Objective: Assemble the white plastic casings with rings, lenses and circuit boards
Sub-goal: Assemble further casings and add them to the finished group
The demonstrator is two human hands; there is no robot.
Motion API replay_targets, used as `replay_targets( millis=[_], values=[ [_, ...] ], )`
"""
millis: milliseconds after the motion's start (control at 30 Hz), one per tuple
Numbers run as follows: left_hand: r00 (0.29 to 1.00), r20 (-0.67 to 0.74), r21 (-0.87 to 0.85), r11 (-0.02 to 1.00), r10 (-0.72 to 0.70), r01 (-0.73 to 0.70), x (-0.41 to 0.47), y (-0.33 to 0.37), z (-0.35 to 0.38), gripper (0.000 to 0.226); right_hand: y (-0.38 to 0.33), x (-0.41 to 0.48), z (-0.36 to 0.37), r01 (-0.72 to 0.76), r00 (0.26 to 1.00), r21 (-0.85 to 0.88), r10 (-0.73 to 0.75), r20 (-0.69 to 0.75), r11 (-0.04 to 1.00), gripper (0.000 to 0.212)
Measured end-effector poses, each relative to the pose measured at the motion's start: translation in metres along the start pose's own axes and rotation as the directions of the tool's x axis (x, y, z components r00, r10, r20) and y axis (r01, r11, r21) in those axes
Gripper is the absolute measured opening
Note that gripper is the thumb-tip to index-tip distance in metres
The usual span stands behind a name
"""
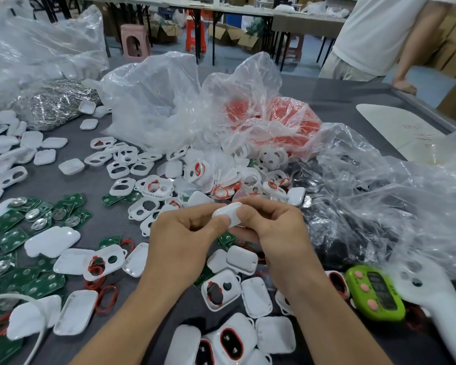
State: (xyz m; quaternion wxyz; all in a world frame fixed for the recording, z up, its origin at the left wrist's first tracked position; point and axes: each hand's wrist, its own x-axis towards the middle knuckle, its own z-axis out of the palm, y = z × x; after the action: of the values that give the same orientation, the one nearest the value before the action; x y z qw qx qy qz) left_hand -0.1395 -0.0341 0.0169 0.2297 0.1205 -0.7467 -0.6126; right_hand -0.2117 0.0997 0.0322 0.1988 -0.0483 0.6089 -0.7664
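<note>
A small white rounded plastic casing (225, 209) is being held up just above the middle of the dark grey table (340, 101), pinched between both hands. The left hand (180, 237) is gripping it from the left, thumb tip pressing on its near face, fingers curling behind. The right hand (279, 229) is grasping its right end, thumb lying across the top and fingers folding underneath.

Directly below and beyond the hands, loose white plastic casing fronts with two openings (121, 187) are lying in a heap, some carrying thin red rings (219, 191). Towards the near edge, plain white casing backs (256, 296) are lying beside a casing front fitted with a red ring and a dark round lens (219, 289). More loose red rings (106, 299) are lying left of them.

Along the left edge, green circuit boards with silver metal discs (34, 214) are spreading in a loose layer, and a white cable (38, 314) is curving across the near left corner. At the far left, a clear bag of silvery metal parts (55, 104) is sitting. Crumpled clear plastic bags (156, 101) are filling the far middle, one covering red parts (287, 119).

Near the right edge, a bright green timer with pink buttons (375, 296) is lying beside a white plastic handle (437, 304). At the far right corner, another person in a white shirt (379, 35) is standing, one hand resting on the table's edge.
</note>
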Motion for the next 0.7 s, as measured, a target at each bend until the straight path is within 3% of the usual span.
replay_targets(
  millis=[333,700],
  values=[
    [0.998,-0.028,0.012,0.998,0.055,-0.055,-0.0004,0.0006,-0.0026,0.047,0.0005,0.0000,0.0016,-0.044,0.999,0.058,0.043,0.016,0.997,0.009],
    [0.998,-0.069,-0.014,1.000,0.007,-0.008,-0.0036,0.0008,-0.0004,0.035,0.0038,-0.0050,0.0061,0.036,0.999,0.019,-0.036,-0.009,0.999,0.011]
  ],
)
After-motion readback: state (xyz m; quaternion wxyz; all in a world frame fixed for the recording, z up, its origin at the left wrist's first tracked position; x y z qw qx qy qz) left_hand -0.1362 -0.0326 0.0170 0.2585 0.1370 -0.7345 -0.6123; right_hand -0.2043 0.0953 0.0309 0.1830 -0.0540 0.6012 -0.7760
